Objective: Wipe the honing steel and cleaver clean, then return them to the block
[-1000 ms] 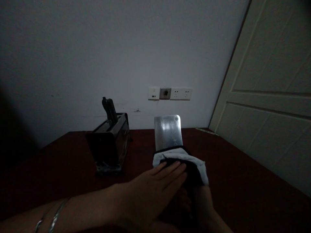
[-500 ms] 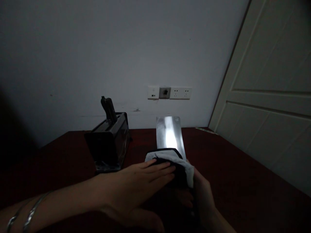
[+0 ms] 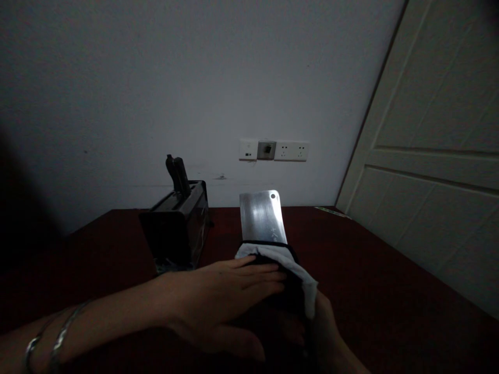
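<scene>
A cleaver (image 3: 260,214) points away from me, its broad steel blade tilted up and a round hole at the far corner. A black-and-white cloth (image 3: 273,253) lies across the near part of the blade. On top of that cloth rests my left hand (image 3: 230,291), palm down, fingers stretched flat and thumb apart. My right hand (image 3: 326,322) is at the near end, its fingers curled in shadow around what looks like the cleaver's handle. The handle itself is mostly hidden by cloth and darkness.
A black knife block (image 3: 177,223) stands to the left on the dark red table (image 3: 374,280), with black-handled tools (image 3: 178,174) upright in it. Behind are a wall with socket plates (image 3: 290,150) and, on the right, a pale panelled door (image 3: 436,202). A thin strip (image 3: 332,212) lies at the back edge.
The cleaver blade has turned and shifted slightly left, and its bright glare has faded so engraved marks show. Both hands stay in nearly the same place on cloth and cleaver.
</scene>
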`<action>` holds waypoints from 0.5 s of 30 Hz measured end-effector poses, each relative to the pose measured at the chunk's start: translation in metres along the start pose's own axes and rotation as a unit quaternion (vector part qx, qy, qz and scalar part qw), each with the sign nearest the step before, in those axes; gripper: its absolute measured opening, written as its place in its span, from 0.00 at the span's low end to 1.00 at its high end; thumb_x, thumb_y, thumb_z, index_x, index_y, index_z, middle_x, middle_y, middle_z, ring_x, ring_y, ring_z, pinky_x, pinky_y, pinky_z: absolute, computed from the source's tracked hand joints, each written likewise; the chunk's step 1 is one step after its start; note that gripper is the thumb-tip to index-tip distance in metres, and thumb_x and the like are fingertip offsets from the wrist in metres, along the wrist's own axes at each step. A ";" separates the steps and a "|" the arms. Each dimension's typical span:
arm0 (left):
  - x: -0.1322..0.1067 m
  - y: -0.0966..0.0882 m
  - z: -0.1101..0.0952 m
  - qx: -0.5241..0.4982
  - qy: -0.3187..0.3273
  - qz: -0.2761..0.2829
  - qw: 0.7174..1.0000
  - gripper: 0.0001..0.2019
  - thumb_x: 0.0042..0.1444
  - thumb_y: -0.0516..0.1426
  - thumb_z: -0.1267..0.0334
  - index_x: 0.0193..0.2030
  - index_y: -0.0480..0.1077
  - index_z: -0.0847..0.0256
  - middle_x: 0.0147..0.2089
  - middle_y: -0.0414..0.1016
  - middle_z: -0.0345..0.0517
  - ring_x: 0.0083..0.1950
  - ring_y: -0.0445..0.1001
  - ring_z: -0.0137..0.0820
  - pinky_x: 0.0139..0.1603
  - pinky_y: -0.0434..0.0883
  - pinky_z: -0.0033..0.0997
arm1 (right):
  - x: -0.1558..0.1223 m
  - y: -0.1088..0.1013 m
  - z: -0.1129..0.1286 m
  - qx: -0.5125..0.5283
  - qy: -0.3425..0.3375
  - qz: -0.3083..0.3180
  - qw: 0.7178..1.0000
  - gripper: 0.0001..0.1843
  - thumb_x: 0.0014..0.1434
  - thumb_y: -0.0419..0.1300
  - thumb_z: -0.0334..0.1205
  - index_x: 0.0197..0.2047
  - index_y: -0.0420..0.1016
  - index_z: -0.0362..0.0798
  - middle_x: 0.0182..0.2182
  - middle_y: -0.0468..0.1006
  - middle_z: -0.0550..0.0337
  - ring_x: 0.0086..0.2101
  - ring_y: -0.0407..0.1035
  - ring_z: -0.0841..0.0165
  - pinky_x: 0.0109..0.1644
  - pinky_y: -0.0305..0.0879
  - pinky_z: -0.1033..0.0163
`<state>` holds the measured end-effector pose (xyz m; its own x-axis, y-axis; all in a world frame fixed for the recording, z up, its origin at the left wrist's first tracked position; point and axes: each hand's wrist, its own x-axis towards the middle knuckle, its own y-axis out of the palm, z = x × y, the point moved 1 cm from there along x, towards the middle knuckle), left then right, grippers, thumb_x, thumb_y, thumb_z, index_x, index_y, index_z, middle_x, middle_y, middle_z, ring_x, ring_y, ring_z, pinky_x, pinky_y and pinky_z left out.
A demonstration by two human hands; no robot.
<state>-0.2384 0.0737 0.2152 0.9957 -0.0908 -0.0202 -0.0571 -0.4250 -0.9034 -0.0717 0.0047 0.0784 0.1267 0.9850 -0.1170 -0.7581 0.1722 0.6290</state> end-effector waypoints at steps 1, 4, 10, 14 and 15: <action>-0.002 0.000 0.000 0.001 -0.004 -0.003 1.000 0.32 0.59 0.46 0.46 0.66 0.46 0.59 0.68 0.43 0.45 0.68 0.43 0.36 0.68 0.41 0.40 | 0.000 0.002 0.004 0.007 -0.006 -0.007 1.000 0.15 0.37 0.66 0.50 0.17 0.67 0.50 0.11 0.60 0.66 0.14 0.54 0.73 0.13 0.47 0.67; -0.007 0.001 0.003 0.013 -0.008 -0.002 1.000 0.34 0.58 0.48 0.46 0.66 0.44 0.58 0.68 0.42 0.45 0.68 0.43 0.38 0.68 0.40 0.41 | -0.003 0.009 0.013 0.023 0.025 -0.034 0.999 0.21 0.41 0.62 0.58 0.16 0.68 0.48 0.08 0.58 0.66 0.11 0.51 0.75 0.11 0.43 0.69; -0.011 0.008 0.015 0.087 0.011 0.004 0.996 0.36 0.58 0.49 0.47 0.67 0.38 0.60 0.68 0.37 0.47 0.68 0.41 0.38 0.67 0.41 0.40 | -0.007 0.015 0.015 0.071 0.072 -0.007 0.995 0.29 0.48 0.55 0.62 0.11 0.60 0.46 0.05 0.53 0.68 0.07 0.45 0.80 0.10 0.40 0.73; -0.010 0.006 0.028 0.170 -0.010 -0.015 0.985 0.37 0.58 0.48 0.47 0.67 0.35 0.61 0.69 0.34 0.48 0.68 0.38 0.38 0.67 0.40 0.42 | -0.004 0.017 0.012 0.105 0.118 0.065 0.985 0.27 0.48 0.55 0.61 0.16 0.64 0.45 0.08 0.56 0.69 0.08 0.44 0.81 0.09 0.40 0.74; -0.009 0.003 0.032 0.191 -0.018 -0.022 0.981 0.37 0.58 0.48 0.47 0.67 0.35 0.61 0.69 0.34 0.48 0.69 0.38 0.38 0.67 0.40 0.42 | -0.003 0.017 0.011 0.110 0.117 0.077 0.984 0.25 0.48 0.56 0.60 0.18 0.65 0.44 0.08 0.57 0.69 0.08 0.44 0.81 0.09 0.41 0.74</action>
<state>-0.2455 0.1022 0.1986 0.9989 -0.0449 0.0135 0.0108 -0.0593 -0.9982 -0.0785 0.0044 0.0979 -0.1490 0.9749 -0.1657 -0.5960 0.0452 0.8017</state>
